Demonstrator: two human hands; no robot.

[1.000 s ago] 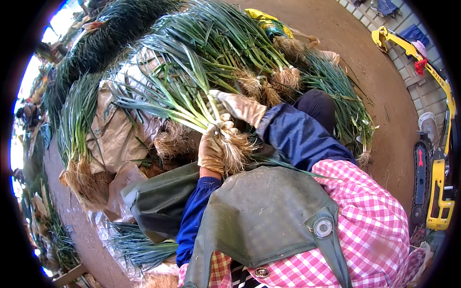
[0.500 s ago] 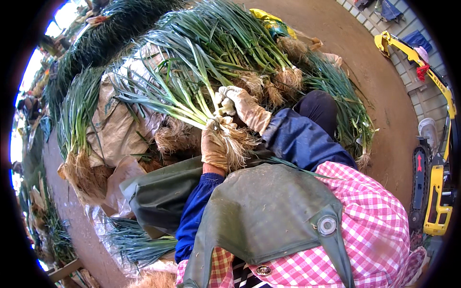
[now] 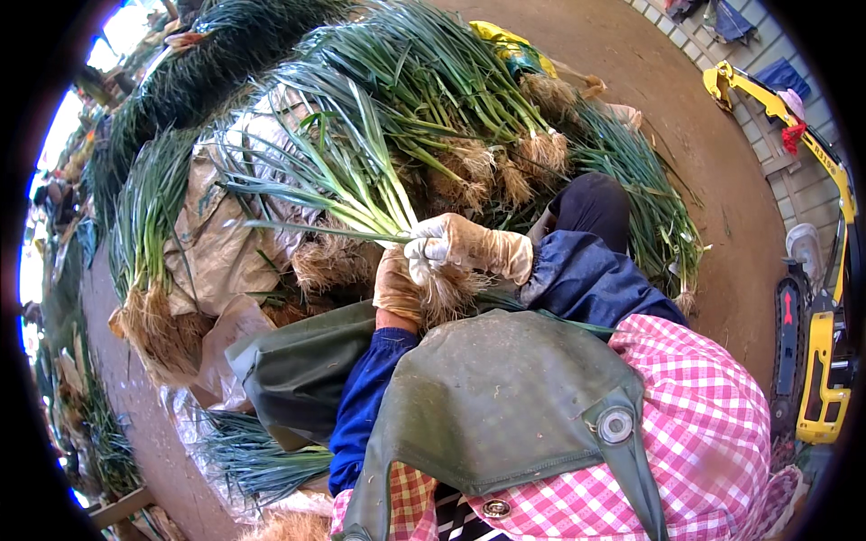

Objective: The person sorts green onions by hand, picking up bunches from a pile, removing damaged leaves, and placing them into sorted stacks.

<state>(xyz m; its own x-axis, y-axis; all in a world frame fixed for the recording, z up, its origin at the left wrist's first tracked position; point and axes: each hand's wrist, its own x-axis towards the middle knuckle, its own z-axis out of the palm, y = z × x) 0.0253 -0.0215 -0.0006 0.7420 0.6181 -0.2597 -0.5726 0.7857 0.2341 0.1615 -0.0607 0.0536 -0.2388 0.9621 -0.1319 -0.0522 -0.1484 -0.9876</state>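
Brown floor beyond, left grip and right grip clamp green onions near the roots (leaves fanning away).

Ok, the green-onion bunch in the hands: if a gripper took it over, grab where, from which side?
Probably the pale stems, coming from the far side, slightly left: the green-onion bunch narrows there, while its leaves fan out loosely. The left hand and right hand crowd the base beside the tangled roots.

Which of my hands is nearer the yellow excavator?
Right. Your right hand, on the bunch of green onions, is well left of the yellow excavator; your left hand, on the same bunch, is farther left.
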